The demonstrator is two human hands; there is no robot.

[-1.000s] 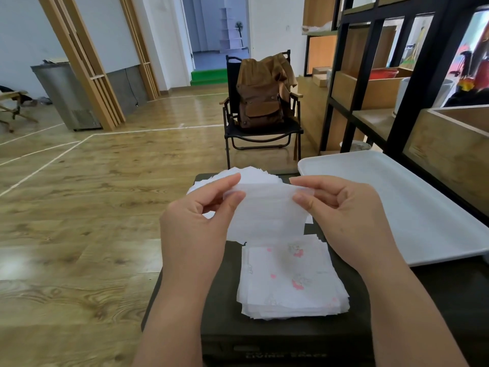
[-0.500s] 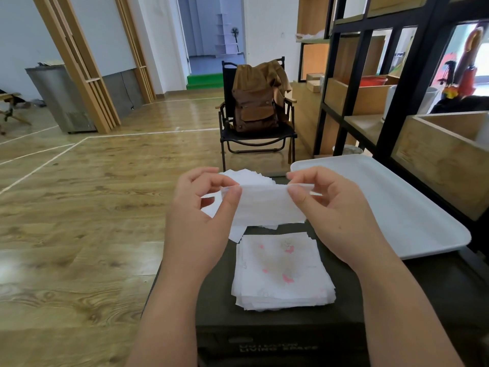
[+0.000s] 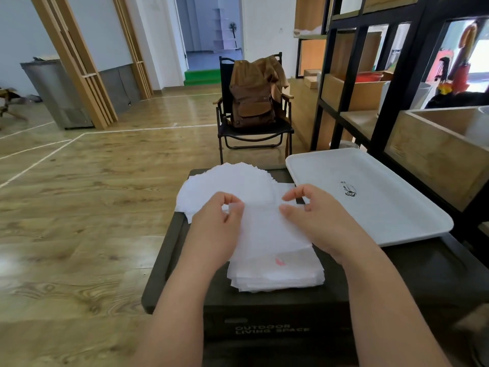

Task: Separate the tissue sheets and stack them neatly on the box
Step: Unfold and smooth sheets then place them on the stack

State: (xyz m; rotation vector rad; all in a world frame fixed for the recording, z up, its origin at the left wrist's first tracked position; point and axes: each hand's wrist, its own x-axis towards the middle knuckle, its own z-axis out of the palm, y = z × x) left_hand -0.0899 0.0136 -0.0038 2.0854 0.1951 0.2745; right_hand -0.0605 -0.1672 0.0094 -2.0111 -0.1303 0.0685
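A person's left hand [image 3: 215,221] and right hand [image 3: 315,218] each pinch, fingers curled, one tissue sheet [image 3: 264,229] over the near stack [image 3: 277,274] on a dark box [image 3: 180,260]; fanned sheets [image 3: 230,184] lie at twelve o'clock.

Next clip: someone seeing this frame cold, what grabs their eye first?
Most likely the two hands at centre, left hand and right hand, pinching one thin tissue sheet over a squared stack of tissues on the dark box. Behind them lies a fanned pile of tissues, with a white tray to the right.
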